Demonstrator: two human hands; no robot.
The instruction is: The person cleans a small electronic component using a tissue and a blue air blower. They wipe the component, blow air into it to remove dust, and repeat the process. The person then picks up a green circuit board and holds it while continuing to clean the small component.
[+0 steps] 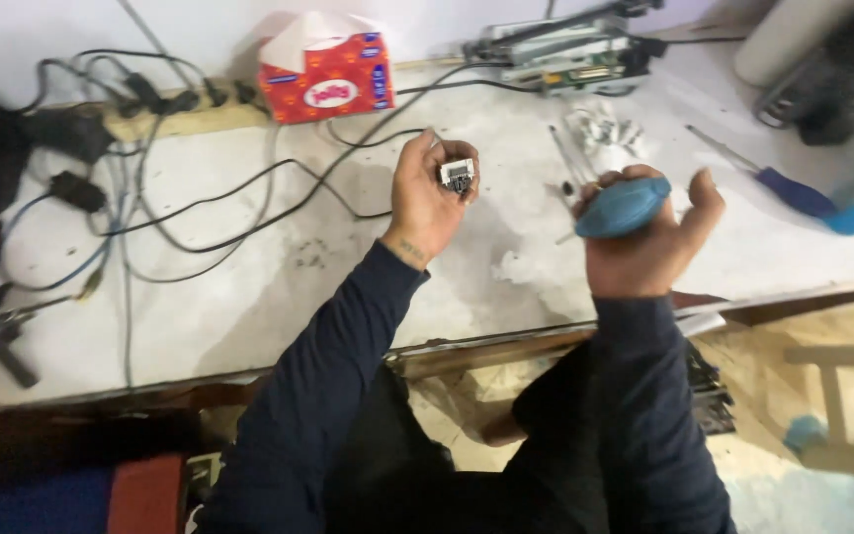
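The left hand [427, 203] pinches a small grey-white part [458, 175] at its fingertips; just beside it, the right hand [649, 237] grips a blue rubber bulb [623, 206] above the surface [249, 297].

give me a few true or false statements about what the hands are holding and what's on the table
1. The left hand holds a small grey part in its fingers. True.
2. The right hand is empty. False: it grips a blue rubber bulb.
3. A red tissue box stands at the back of the table. True.
4. The blue-handled screwdriver is in the left hand. False: it lies on the table, right of the right hand.
5. Black cables lie on the table left of the left hand. True.
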